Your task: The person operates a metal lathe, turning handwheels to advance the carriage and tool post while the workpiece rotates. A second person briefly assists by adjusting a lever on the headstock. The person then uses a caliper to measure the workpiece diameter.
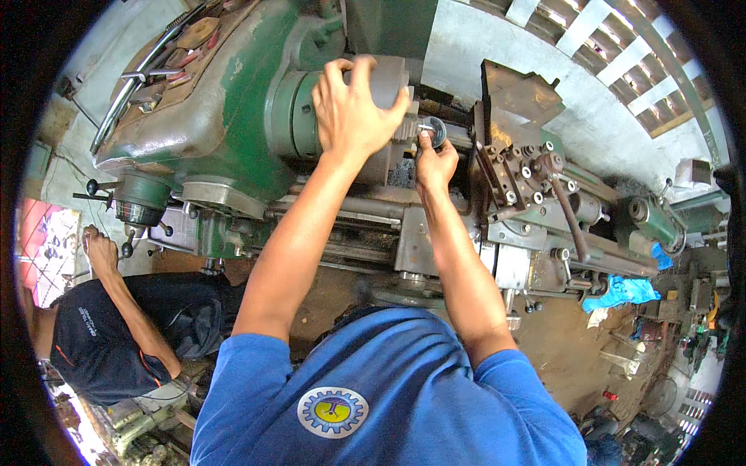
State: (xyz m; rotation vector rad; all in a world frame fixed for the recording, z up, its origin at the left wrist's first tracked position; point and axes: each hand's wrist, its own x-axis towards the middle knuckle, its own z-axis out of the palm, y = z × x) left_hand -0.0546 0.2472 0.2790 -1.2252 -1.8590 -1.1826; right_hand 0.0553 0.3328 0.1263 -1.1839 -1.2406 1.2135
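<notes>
A large grey lathe chuck [391, 81] sits on the green headstock. My left hand [351, 113] lies over it, fingers spread and curved round its rim, gripping it. Stepped chuck jaws [406, 124] stick out on its right side. Right beside them, my right hand [435, 161] pinches a small round metal piece [437, 130] with a dark, hollow-looking face. The thumb lies on its near side, while the other fingers are partly hidden behind. Whether the piece touches the jaws, I cannot tell.
Right of my hands stands the tool post [536, 167] with its long handle. The green headstock [217, 101] carries loose tools on top. At the lower left, another person in a dark shirt [116, 334] reaches toward the lathe's levers. Blue cloth [622, 291] hangs near the tailstock [657, 221].
</notes>
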